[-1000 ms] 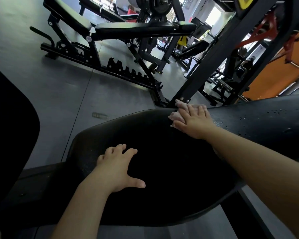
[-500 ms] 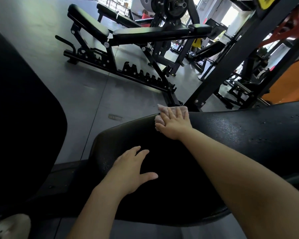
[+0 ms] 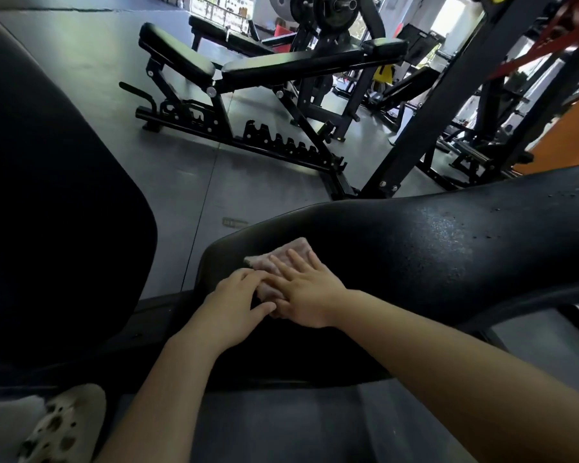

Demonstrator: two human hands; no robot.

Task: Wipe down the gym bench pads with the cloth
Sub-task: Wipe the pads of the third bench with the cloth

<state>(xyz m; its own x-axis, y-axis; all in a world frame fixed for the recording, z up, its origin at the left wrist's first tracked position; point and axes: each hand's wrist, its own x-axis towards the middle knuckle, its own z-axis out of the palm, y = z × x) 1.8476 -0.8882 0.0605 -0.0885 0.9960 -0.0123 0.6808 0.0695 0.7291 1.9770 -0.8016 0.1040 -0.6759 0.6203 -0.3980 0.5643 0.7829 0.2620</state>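
A crumpled pinkish cloth lies flat under the right hand, fingers straight, pressing it onto the black pad; the left hand rests alongside, fingers relaxed.

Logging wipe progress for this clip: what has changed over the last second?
The right hand, flat on the cloth, dragged it from the far edge of the bench pad toward the near end, up against the left hand. The left hand now touches the cloth's edge. The right hand stays pressed flat on the cloth.

Right hand flat on cloth, bench pad, left hand touching cloth
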